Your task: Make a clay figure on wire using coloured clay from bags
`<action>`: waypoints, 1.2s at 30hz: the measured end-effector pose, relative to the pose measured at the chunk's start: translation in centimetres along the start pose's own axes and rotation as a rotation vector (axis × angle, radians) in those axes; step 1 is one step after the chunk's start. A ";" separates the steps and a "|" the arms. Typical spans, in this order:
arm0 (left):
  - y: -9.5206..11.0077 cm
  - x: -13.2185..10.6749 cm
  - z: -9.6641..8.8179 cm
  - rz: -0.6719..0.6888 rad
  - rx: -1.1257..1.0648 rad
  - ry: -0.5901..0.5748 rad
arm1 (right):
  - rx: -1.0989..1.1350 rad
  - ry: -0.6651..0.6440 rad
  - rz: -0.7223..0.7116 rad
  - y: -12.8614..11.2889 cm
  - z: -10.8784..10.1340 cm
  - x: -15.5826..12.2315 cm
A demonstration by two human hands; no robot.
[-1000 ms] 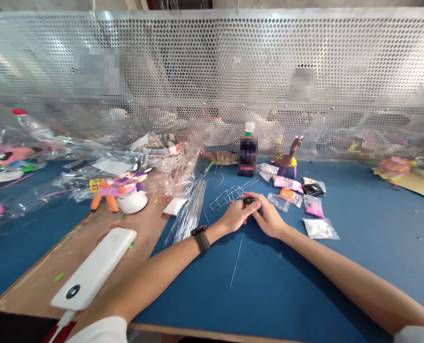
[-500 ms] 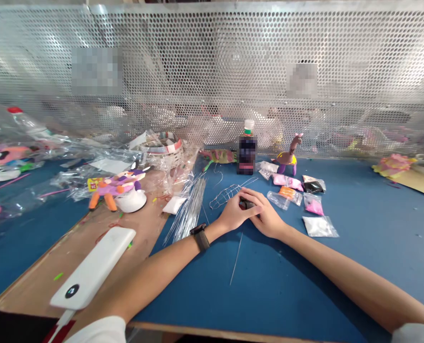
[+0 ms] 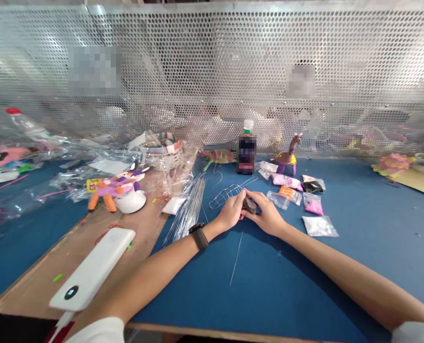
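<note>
Between my two hands is a dark grey lump of modelling clay (image 3: 249, 205). My left hand (image 3: 231, 211) grips it from the left, fingers closed against it. From the other side my right hand (image 3: 266, 214) curls round the same lump, its thumb below and fingers above. Just behind my left hand lies a wire frame (image 3: 224, 196) of bent, looped wire. A bundle of straight metal wires (image 3: 190, 209) rests to the left, and a single wire (image 3: 236, 257) lies on the blue table in front of my hands.
Small bags of coloured clay, including a white one (image 3: 320, 226), lie to the right. A dark bottle (image 3: 246, 150) and a giraffe-like figure (image 3: 288, 156) stand behind. At left are a white power bank (image 3: 93, 267), an orange-purple figure (image 3: 117, 186) and a basket (image 3: 163, 147).
My hands have turned and opened slightly around the clay, so more of the dark lump shows. The things on the table have not moved.
</note>
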State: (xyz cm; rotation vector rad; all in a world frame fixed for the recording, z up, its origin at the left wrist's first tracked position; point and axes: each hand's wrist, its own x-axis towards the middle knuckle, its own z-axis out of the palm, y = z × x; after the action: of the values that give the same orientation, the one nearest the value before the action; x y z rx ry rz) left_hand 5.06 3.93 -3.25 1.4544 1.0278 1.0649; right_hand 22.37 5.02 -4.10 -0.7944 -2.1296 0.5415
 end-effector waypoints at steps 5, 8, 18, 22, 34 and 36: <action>-0.3 0.2 0.0 0.007 0.025 0.026 | -0.002 -0.021 0.081 0.2 0.1 -0.1; -0.3 0.3 -0.1 0.015 0.016 0.029 | -0.084 -0.029 0.186 0.1 0.1 -0.3; 0.6 -0.1 0.1 -0.089 0.059 0.003 | -0.200 0.088 0.305 -1.0 -0.2 -0.4; 0.3 0.1 0.1 -0.071 0.018 0.016 | -0.062 0.068 0.269 -1.4 -0.6 -0.1; 0.3 -0.1 -0.4 -0.022 0.015 -0.141 | 0.152 -0.028 0.249 -1.8 -1.2 -0.3; 0.2 -0.1 -0.4 -0.033 0.052 -0.182 | 0.229 0.024 0.326 -1.7 -1.0 -0.1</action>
State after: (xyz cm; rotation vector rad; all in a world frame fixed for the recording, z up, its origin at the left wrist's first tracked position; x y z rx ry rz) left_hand 4.65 3.89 -3.07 1.5406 0.9520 0.8699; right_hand 22.62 3.80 -2.51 -1.0149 -1.8825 0.9238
